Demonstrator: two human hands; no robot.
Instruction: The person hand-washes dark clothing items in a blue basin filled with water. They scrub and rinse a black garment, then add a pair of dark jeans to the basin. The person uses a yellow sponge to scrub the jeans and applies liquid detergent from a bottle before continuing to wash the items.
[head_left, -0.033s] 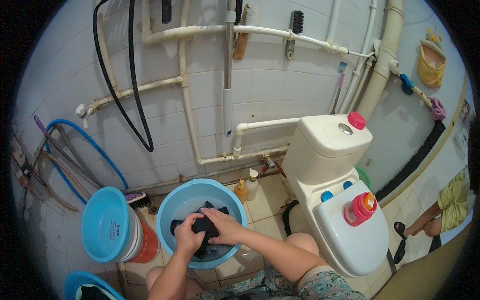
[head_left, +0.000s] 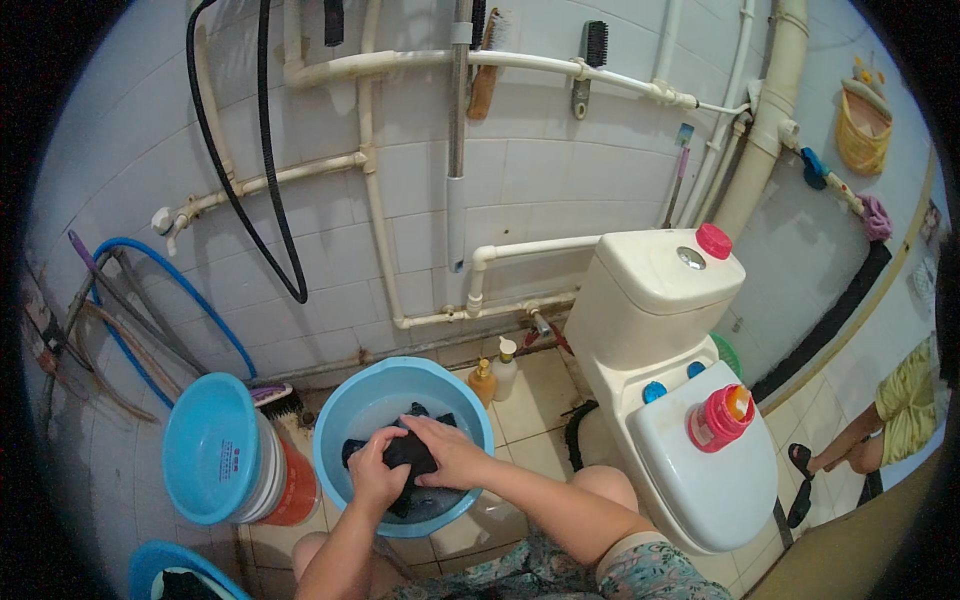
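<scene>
A light blue basin (head_left: 334, 405) of water stands on the tiled floor in front of me. Inside it lies a wet black cloth (head_left: 412, 452), possibly a garment; its exact kind cannot be made out. Both hands grip its bunched upper part over the basin. My left hand (head_left: 378, 472) closes on the near left side, fingers curled. From the right, my right hand (head_left: 452, 455) closes on the same bunch, fingers reaching over the top. The cloth's lower folds rest in the water.
Left of the basin, a smaller blue basin (head_left: 210, 450) sits on a bucket (head_left: 292, 490). Two pump bottles (head_left: 482, 382) stand behind it. To the right is a toilet (head_left: 705, 500) with a red jar (head_left: 718, 420) on its lid. Another person's leg (head_left: 850, 445) shows far right.
</scene>
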